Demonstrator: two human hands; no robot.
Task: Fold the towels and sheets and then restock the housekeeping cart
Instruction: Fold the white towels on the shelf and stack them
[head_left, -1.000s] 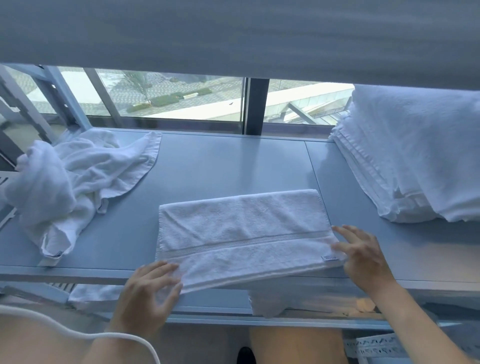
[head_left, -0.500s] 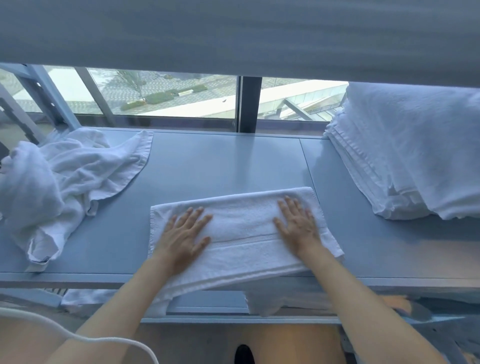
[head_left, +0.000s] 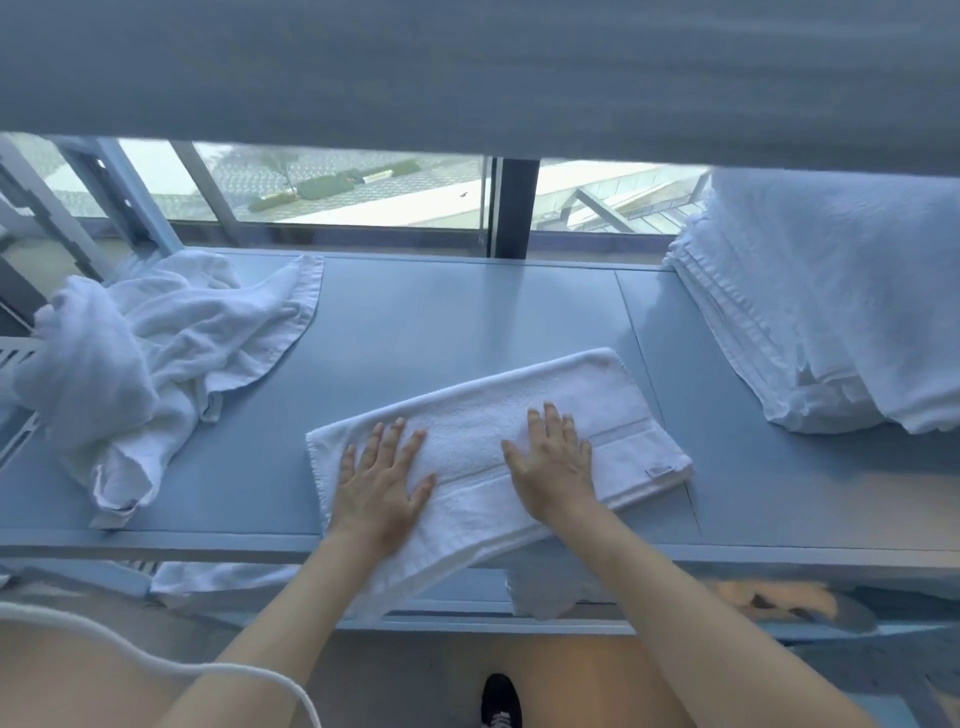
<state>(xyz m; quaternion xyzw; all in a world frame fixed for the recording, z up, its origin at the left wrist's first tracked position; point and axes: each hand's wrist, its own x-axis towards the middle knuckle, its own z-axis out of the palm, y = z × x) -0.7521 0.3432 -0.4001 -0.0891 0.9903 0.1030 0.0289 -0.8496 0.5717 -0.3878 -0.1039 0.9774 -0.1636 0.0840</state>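
A folded towel (head_left: 519, 441) lies slantwise at the near middle of the desk (head_left: 441, 312), its near left corner hanging over the front edge. The left hand (head_left: 382, 480) and right hand (head_left: 553, 462) rest flat on it side by side, fingers toward the window (head_left: 337, 187) behind the desk. A crumpled heap of towels (head_left: 150, 358) lies on the desk's left end, a stack of folded linen (head_left: 831, 306) on its right end, both apart from the towel, and more cloth (head_left: 223, 577) lies on a shelf below the front edge.

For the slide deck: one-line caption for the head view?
Both hands, left and right, press flat on a folded white towel on the grey table.
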